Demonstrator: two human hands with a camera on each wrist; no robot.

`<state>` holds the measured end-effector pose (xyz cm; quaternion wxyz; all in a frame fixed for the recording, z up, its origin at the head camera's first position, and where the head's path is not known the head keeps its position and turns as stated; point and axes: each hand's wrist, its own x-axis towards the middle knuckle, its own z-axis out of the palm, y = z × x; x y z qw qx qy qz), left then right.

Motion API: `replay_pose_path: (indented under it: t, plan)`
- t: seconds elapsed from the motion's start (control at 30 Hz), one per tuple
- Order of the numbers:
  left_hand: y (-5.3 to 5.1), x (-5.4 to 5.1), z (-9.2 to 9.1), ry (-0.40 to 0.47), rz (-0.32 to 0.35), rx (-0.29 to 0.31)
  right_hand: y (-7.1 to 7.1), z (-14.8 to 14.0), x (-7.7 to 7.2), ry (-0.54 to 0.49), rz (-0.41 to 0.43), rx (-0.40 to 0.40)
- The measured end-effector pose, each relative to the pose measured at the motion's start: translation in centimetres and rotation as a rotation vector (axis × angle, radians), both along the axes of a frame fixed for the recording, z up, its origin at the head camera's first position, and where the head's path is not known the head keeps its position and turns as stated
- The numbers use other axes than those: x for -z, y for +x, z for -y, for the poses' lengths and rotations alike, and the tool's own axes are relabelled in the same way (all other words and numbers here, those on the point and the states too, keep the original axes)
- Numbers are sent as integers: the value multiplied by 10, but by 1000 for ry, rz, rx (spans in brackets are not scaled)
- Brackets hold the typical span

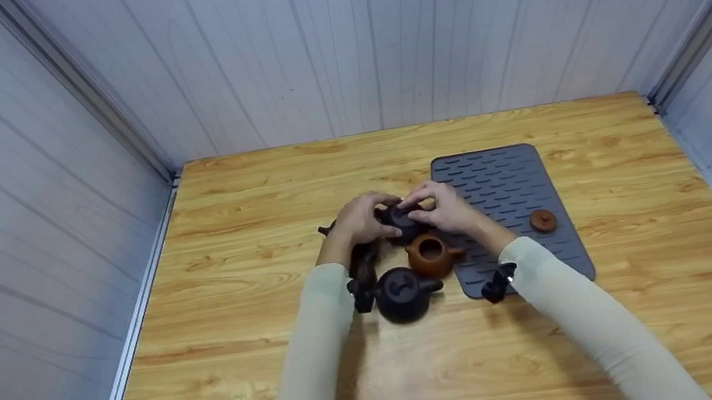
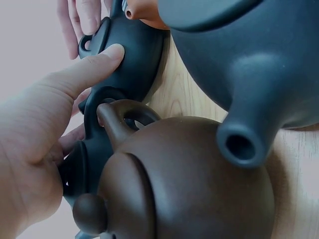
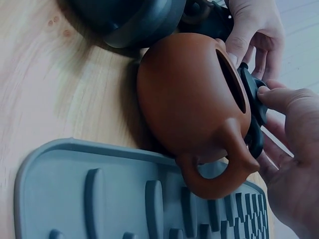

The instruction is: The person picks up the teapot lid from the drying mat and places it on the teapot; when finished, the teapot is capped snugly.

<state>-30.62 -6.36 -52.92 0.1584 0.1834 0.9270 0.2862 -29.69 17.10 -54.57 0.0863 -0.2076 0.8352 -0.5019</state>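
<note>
My left hand (image 1: 362, 219) holds a black teapot (image 2: 137, 59) by its side, the thumb against its body. Over the top of that pot, my right hand (image 1: 448, 209) pinches its black lid (image 3: 253, 97) with the thumb and fingers. The lid sits on or close to the pot's mouth; exact contact is hard to tell. Just in front stands an orange-brown teapot (image 1: 422, 267) with its mouth uncovered. Below my left wrist are a dark brown teapot (image 2: 204, 174) and another black teapot (image 2: 92, 164), partly hidden by it.
A larger black teapot (image 1: 402, 299) stands nearest me, its lid on. At the right lies a grey ridged mat (image 1: 486, 173), bearing an orange-brown lid (image 1: 543, 221). The wooden table (image 1: 244, 209) meets pale panel walls at the back and sides.
</note>
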Motion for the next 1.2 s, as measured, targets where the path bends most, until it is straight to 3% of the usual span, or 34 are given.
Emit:
replay_pose_path:
  t: [0.23,0.47,0.7,1.0,1.2]
  plan:
    - [1,-1,0,-5,-1,10,2,0,0,-8,5,-17]
    - [2,-7,2,-56,-37,69,0,-2,3,15,16,-32]
    - [11,-13,7,-56,-75,51,0,-7,2,49,-6,-33]
    - [31,-25,12,41,-165,31,-1,-10,-2,72,-17,-51]
    - [46,-31,13,188,-95,1,-1,-13,-5,51,1,-61]
